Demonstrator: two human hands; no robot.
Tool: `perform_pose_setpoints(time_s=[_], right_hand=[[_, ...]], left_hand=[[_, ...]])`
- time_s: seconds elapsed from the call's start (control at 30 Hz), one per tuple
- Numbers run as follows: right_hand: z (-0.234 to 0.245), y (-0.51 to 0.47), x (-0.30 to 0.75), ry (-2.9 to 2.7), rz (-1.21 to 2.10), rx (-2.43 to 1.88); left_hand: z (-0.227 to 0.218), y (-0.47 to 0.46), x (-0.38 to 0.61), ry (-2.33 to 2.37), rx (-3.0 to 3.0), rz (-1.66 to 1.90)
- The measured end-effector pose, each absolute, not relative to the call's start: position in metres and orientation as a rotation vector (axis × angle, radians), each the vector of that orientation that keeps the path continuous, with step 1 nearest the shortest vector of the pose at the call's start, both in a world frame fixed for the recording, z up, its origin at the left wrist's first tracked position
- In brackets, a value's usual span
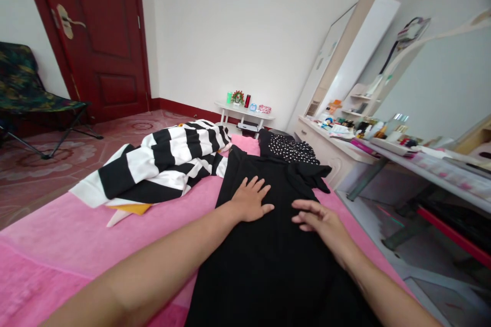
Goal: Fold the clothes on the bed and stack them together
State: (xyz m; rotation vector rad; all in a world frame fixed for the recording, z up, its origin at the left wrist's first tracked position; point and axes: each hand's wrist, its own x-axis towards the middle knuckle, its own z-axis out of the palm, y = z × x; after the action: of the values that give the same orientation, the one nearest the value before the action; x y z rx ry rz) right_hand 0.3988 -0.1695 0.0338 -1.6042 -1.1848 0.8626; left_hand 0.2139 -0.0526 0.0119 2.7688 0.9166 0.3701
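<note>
A black short-sleeved garment (264, 265) lies spread on the pink bed cover (153, 230), its sleeve end pointing away from me. My left hand (252, 200) rests flat on its upper part with the fingers spread. Over the right side of the cloth is my right hand (312, 215), fingers loosely bent and apart, with nothing seen in them; whether it touches the fabric I cannot tell. To the left of the garment lies a heap of black-and-white striped cloth (153, 168). Beyond the sleeve is a black polka-dot cloth (293, 148).
A dressing table (330, 140) with bottles and a mirror (452, 87) stands along the right side. At the far wall is a small white shelf table (245, 110) holding small items. A camouflage folding chair (34, 87) stands by the red door (92, 25).
</note>
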Motion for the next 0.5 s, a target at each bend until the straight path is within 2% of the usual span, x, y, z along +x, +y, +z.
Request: perform_pose_setpoints(time_s=[0.1, 0.2, 0.4, 0.5], right_hand=[[0.045, -0.134, 0.446, -0.799, 0.601, -1.609], [0.056, -0.098, 0.485, -0.567, 0.425, -1.590], [0.063, -0.038, 0.515, -0.498, 0.263, -1.710], [0.061, -0.019, 0.521, -0.484, 0.336, -1.754]], left_hand=[[-0.012, -0.034, 0.217, 0.945, 2.779, 0.339], [-0.016, -0.034, 0.216, 0.928, 2.790, 0.386], [-0.014, -0.034, 0.214, 0.907, 2.776, 0.425], [-0.015, -0.032, 0.213, 0.890, 2.765, 0.423]])
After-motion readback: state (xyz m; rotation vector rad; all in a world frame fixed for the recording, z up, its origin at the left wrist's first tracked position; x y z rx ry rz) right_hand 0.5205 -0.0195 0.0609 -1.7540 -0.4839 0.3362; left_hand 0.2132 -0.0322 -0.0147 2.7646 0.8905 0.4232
